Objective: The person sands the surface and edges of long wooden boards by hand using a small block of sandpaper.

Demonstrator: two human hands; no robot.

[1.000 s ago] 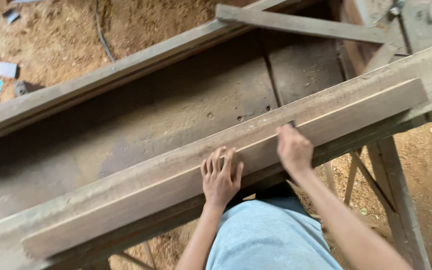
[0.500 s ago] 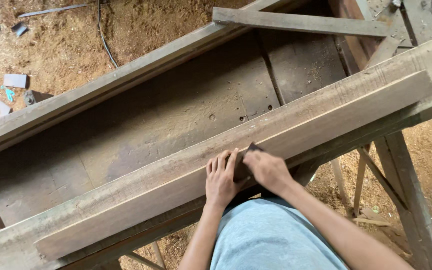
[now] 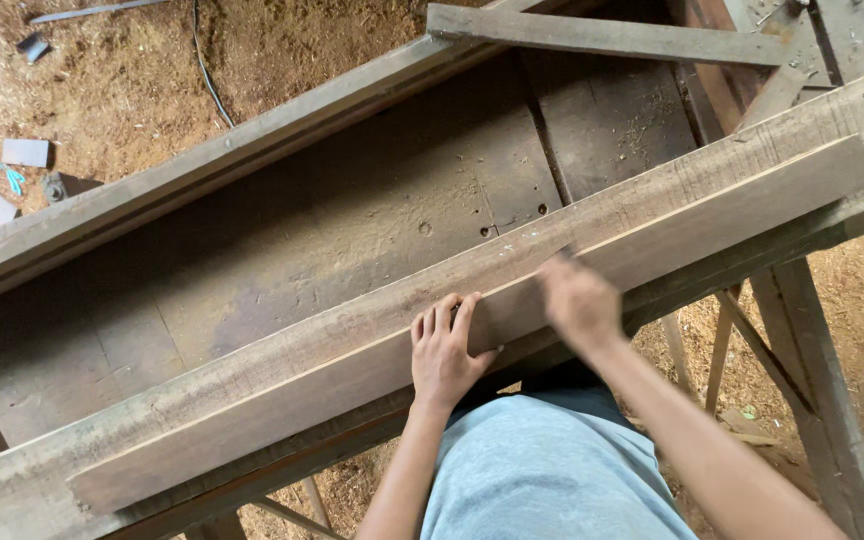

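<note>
On the worktop, I note the left hand, fingers spread flat, pinning the plank, the right hand blurred, its grip unreadable; judged step: marking, which needs steady pressure.

Sawdust-strewn dirt ground; black cable, grey offcut blocks, loose wooden slat; trestle legs

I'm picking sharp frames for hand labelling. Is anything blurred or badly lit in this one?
Head view: the right hand is smeared by motion blur, its fingers indistinct; the left hand on the long plank is sharp. Light is soft and even, no glare; the bench underside by the leg lies in shadow.
</note>
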